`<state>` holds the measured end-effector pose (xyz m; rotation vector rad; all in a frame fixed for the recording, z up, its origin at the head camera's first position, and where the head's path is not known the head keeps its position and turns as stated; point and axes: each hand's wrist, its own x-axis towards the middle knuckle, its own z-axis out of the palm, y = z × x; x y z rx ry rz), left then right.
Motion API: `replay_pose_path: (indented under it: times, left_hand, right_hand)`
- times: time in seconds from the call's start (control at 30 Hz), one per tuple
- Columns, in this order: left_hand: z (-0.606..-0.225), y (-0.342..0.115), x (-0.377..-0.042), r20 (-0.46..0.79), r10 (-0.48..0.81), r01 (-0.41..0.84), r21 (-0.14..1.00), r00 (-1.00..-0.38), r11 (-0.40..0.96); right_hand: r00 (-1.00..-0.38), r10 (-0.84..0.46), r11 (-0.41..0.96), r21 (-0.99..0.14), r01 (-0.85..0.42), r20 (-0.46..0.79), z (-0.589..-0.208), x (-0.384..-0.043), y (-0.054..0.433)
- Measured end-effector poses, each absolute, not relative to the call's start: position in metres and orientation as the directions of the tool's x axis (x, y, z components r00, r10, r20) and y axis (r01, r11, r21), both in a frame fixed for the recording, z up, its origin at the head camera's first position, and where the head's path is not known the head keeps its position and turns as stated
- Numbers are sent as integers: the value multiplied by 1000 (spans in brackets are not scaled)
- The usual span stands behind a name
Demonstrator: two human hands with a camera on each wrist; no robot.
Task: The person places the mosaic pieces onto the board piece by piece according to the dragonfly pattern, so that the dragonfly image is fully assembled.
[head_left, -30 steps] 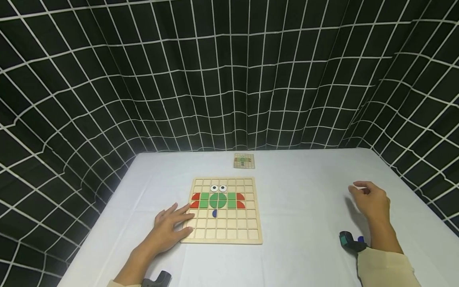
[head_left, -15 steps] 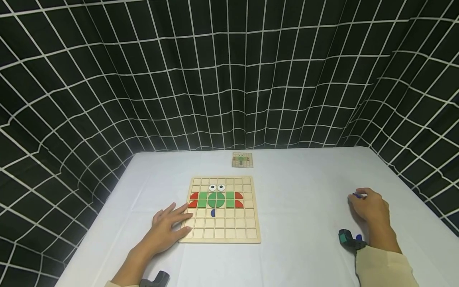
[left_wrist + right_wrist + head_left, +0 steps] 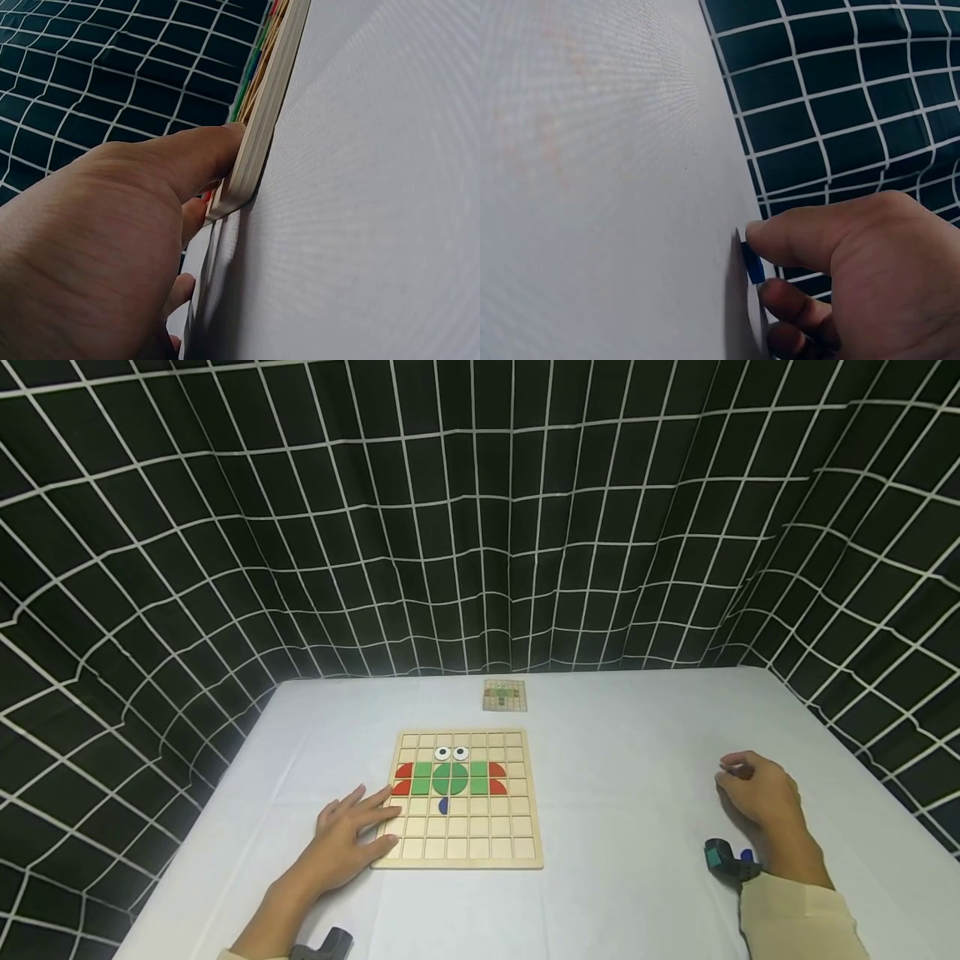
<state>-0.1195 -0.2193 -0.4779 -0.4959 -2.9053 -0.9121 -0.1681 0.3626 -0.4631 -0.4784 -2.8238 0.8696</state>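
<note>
A wooden grid board (image 3: 491,848) lies on the white table. On it are green squares (image 3: 422,778), a green circle (image 3: 450,778) made of quarter pieces, red quarter pieces (image 3: 497,787), two round eye pieces (image 3: 442,753) and a blue half-circle piece (image 3: 443,806). My left hand (image 3: 347,837), fingers spread, rests on the board's left side; in the left wrist view the thumb (image 3: 214,154) touches its edge. Off to the right, my right hand (image 3: 763,792) pinches a small blue piece (image 3: 753,262) between thumb and fingers, low over the table. Its full shape is hidden.
Behind the board lies a small pattern card (image 3: 505,695) with a similar figure. Black cloth with a white grid (image 3: 510,527) hangs round the table. A dark wrist device (image 3: 723,858) sits at my right wrist, another (image 3: 326,945) at my left.
My right hand has moved down, taken hold of the blue piece and turned slightly, shifting a little left. My left hand stays on the board. The view has shifted slightly.
</note>
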Motion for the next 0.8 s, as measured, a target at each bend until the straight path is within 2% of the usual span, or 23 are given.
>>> replay_pose_path:
  times: [0.23, 0.43, 0.63, 0.8]
  left_hand:
    - [-479, -219, -119, 156, 281, 319, 544, -947, 776]
    - [-479, -219, -120, 148, 280, 314, 546, -949, 777]
    - [-479, -219, -120, 154, 285, 322, 544, -946, 775]
    - [-478, -220, -120, 163, 291, 331, 548, -943, 768]
  right_hand:
    - [-921, 387, 772, -534, 344, -34, -456, -167, 364]
    - [-929, 367, 782, -526, 334, -45, -455, -166, 364]
    - [-925, 379, 754, -580, 309, 0, -460, -166, 362]
    - [-919, 383, 741, -625, 246, 92, -461, -165, 355]
